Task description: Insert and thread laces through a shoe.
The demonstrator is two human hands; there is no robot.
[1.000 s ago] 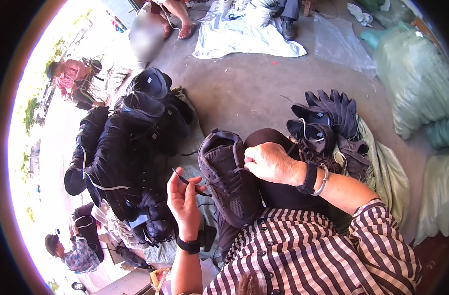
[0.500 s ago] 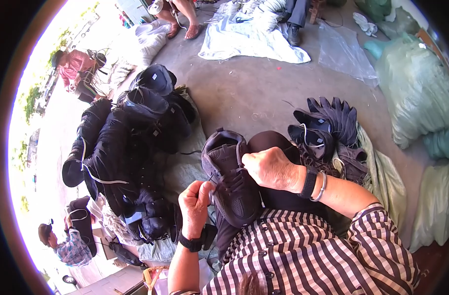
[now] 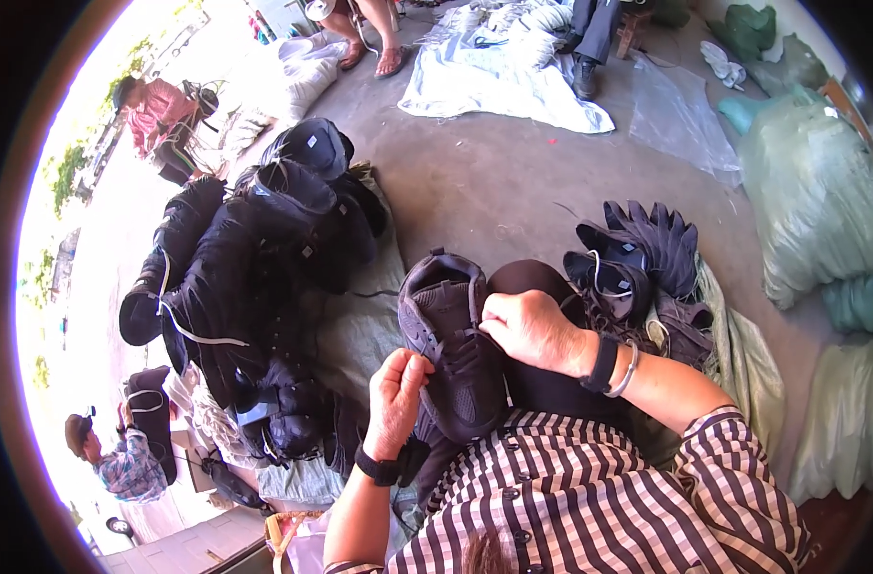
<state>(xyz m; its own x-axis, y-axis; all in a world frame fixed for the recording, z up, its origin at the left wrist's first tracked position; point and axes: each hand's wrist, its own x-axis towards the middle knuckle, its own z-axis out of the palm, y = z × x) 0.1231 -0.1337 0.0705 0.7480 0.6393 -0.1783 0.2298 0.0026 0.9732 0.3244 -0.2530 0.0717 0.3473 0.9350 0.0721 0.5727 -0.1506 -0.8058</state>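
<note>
A black lace-up shoe [image 3: 460, 383] with a mesh toe rests on my lap, its opening pointing away from me. My left hand [image 3: 396, 400] is closed in a pinch at the left side of the lacing, on a dark shoelace [image 3: 453, 346]. Across the shoe, my right hand [image 3: 537, 330] pinches at the eyelet edge near the collar, and the lace seems to be between its fingertips. The bit of lace inside each pinch is mostly hidden by the fingers.
Stacked black shoes [image 3: 207, 277] stand to my left on a pale sack. More dark shoes [image 3: 647, 253] lie at my right beside a cloth sack [image 3: 742, 344]. Green stuffed bags [image 3: 819, 201] line the right. Several other people sit around, one in a red shirt [image 3: 164, 115].
My left hand has moved slightly right and up, closer to the shoe's lacing. The right hand keeps its pinch at the eyelet edge. The whole view has shifted a little.
</note>
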